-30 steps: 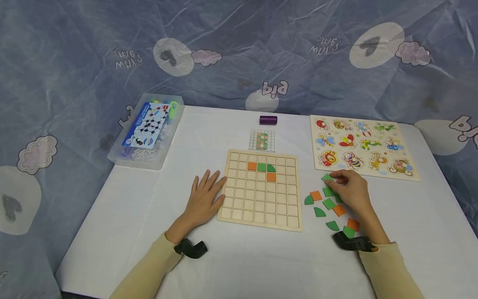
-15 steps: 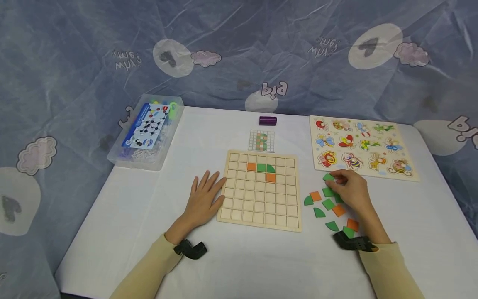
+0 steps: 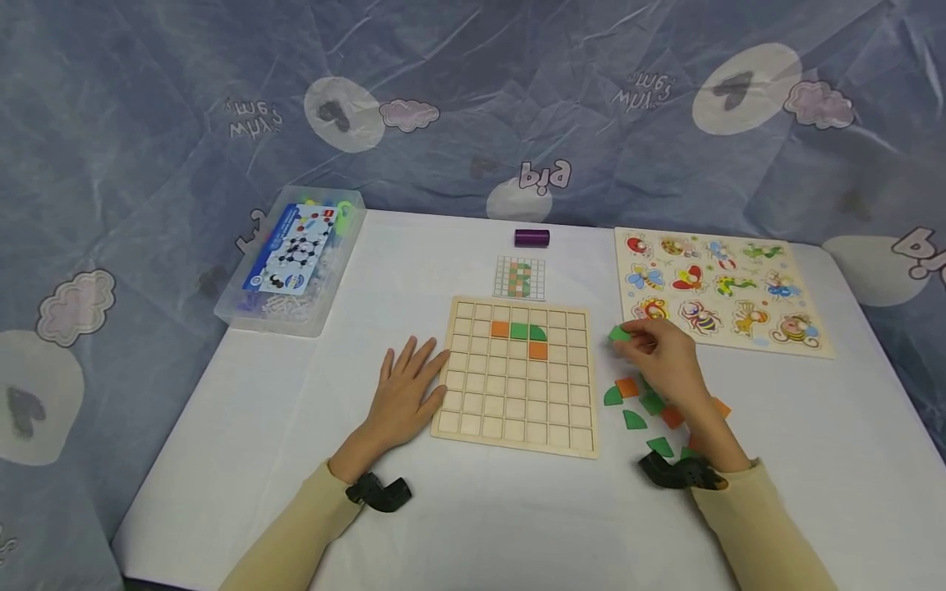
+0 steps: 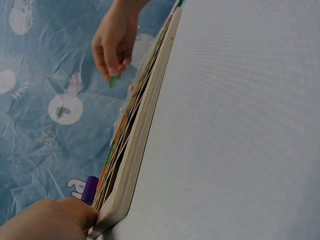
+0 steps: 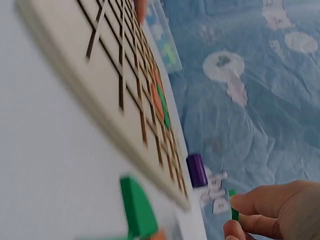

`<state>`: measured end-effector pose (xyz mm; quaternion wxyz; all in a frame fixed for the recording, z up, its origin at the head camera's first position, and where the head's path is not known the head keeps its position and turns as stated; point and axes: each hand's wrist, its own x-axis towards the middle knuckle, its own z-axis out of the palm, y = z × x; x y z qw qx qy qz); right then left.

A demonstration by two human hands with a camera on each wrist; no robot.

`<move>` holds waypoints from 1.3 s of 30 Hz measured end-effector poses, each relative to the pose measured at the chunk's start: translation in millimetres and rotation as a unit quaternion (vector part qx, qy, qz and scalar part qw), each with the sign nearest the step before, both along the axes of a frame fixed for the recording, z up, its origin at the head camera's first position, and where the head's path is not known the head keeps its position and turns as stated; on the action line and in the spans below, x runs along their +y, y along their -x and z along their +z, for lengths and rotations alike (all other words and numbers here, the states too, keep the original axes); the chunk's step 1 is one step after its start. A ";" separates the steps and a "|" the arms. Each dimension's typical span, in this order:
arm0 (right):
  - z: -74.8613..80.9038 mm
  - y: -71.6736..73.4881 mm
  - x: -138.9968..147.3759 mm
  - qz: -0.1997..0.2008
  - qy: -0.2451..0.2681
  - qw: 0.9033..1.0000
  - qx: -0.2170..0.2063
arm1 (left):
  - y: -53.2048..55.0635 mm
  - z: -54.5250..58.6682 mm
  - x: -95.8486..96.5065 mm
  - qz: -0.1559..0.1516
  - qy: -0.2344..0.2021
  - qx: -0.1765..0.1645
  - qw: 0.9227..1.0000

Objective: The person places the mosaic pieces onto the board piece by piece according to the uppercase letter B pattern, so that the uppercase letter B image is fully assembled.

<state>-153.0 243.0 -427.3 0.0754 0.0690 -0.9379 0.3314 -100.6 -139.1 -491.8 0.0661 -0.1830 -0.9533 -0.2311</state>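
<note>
Between thumb and fingers, my right hand (image 3: 665, 361) pinches a green square tile (image 3: 619, 334), raised above the table to the right of the wooden grid board (image 3: 484, 402). The right wrist view shows that tile (image 5: 233, 204) edge-on at the fingertips. My left hand (image 3: 402, 398) lies flat with spread fingers, its fingertips and thumb touching the board's left edge. Set in the board are an orange square (image 3: 500, 329), a green square (image 3: 520, 331), a green quarter-circle (image 3: 538, 333) and another orange square (image 3: 538, 350). Loose green and orange tiles (image 3: 634, 419) lie below my right hand, some hidden by it.
Behind the board lies a small pattern card (image 3: 520, 277), with a purple cylinder (image 3: 532, 238) beyond it. A clear plastic box (image 3: 284, 263) stands at the back left. At the back right is an insect picture puzzle board (image 3: 732, 287).
My right hand has lifted the green square from the loose tiles and moved left with it, toward the grid board. The left hand has stayed where it was.
</note>
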 end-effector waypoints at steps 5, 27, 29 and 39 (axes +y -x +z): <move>5.7 9.9 -37.5 0.069 0.013 0.998 0.011 | 0.5 -0.3 0.7 0.002 -0.001 -0.002 1.000; -5.6 30.3 -140.0 0.214 -0.021 0.976 -0.048 | 0.3 -1.0 -0.3 -0.003 -0.005 0.007 1.000; -7.3 30.8 -140.8 0.212 -0.027 0.976 -0.051 | 0.3 -1.1 -0.4 -0.003 -0.005 0.005 1.000; -12.6 30.3 -142.9 0.206 -0.026 0.977 -0.042 | -0.4 1.7 0.6 -0.001 -0.004 -0.001 1.000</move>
